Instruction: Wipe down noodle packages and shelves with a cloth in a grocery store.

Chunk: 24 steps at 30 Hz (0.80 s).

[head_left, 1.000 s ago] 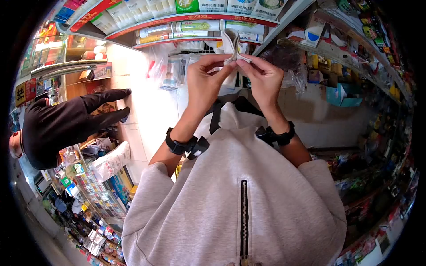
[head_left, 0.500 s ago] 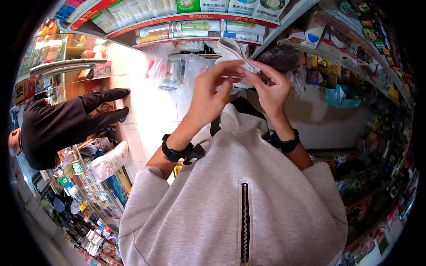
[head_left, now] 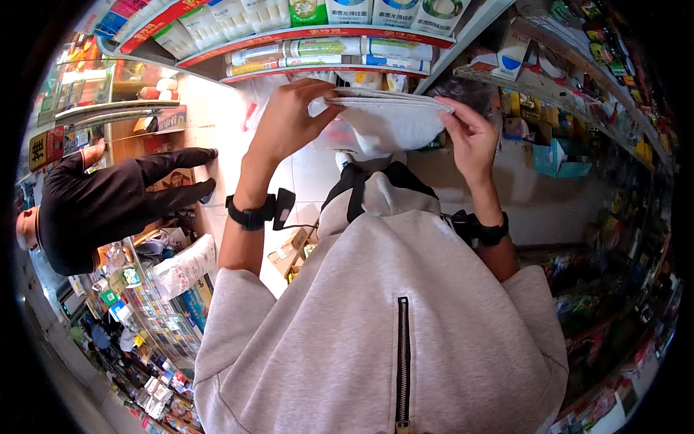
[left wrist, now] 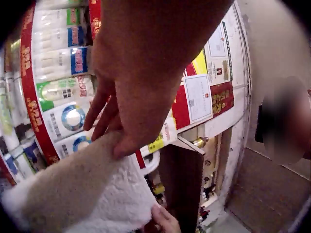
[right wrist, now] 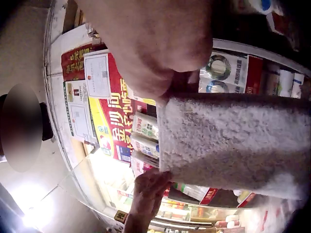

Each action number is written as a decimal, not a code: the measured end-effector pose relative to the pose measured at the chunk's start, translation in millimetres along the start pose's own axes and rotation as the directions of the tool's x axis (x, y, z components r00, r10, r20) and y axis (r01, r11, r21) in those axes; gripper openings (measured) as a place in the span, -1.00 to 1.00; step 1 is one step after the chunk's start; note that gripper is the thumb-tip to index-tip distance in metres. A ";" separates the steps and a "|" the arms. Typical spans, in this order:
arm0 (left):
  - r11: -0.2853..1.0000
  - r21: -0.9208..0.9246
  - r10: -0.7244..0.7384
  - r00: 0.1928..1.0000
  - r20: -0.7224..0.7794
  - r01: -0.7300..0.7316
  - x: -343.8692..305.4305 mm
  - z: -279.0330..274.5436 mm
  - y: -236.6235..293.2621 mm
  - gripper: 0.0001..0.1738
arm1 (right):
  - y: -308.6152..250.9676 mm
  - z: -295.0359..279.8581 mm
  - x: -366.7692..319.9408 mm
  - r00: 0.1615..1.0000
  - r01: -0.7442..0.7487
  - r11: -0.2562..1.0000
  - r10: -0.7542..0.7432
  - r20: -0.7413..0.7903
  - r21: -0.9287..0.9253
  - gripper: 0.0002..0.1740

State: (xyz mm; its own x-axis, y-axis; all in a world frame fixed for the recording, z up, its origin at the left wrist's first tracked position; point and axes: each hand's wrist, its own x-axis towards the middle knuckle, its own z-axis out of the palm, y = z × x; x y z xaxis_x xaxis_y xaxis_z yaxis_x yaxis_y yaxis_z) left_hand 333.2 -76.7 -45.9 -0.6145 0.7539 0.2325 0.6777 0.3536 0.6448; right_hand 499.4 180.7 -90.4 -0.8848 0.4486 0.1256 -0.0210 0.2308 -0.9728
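A white, fluffy towel (head_left: 396, 121), folded in layers, is stretched between both hands in front of the chest. My left hand (head_left: 295, 116) pinches its left end between thumb and fingers, with the wrist bent over the top. At the opposite upper corner, my right hand (head_left: 471, 139) grips the edge with thumb and fingertips. In the left wrist view the towel (left wrist: 97, 194) has a shadowed, greyish upper part and a brighter lower part. The right wrist view shows the towel's nubby pile (right wrist: 233, 138) up close, with the left hand (right wrist: 148, 191) at its far corner.
Ahead, a shelf with red label strips (head_left: 311, 65) bears packs of noodles (head_left: 349, 11). A person in dark clothes (head_left: 108, 202) stands at the left by a glass counter (head_left: 163, 311). Stocked shelves (head_left: 578, 101) line the right, with a teal box (head_left: 560, 157). A cardboard box (head_left: 288, 249) sits low by the left forearm.
Both hands were close together on the bunched, folded towel. They have since moved apart, the left hand out to the left, and the towel is now spread wide between them.
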 end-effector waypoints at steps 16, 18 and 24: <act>0.968 -0.237 -0.139 0.967 -0.214 0.086 1.2 -16.8 -2.7 -0.75 | -17.3 7.7 19.2 0.996 0.085 0.988 -0.085 -0.003 0.129 -0.72; 0.923 -0.363 -0.230 0.939 -0.256 0.128 4.3 -18.2 -4.2 -0.73 | -26.1 9.2 26.2 0.994 0.109 0.986 -0.111 0.008 0.128 -0.73; 0.314 -0.947 -0.811 0.498 -0.308 -0.074 -15.0 60.1 -66.3 -0.64 | -76.6 53.1 51.8 0.977 0.193 0.981 -0.194 0.088 0.015 -0.78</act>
State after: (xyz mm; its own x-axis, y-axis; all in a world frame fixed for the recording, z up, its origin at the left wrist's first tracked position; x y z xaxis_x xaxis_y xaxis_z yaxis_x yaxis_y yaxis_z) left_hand 321.8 -78.2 -135.8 -0.9797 -0.0817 -0.1831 -0.1243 -0.4687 0.8745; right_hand 430.4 140.5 -19.7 -0.9014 0.3177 0.2940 -0.1986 0.2999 -0.9331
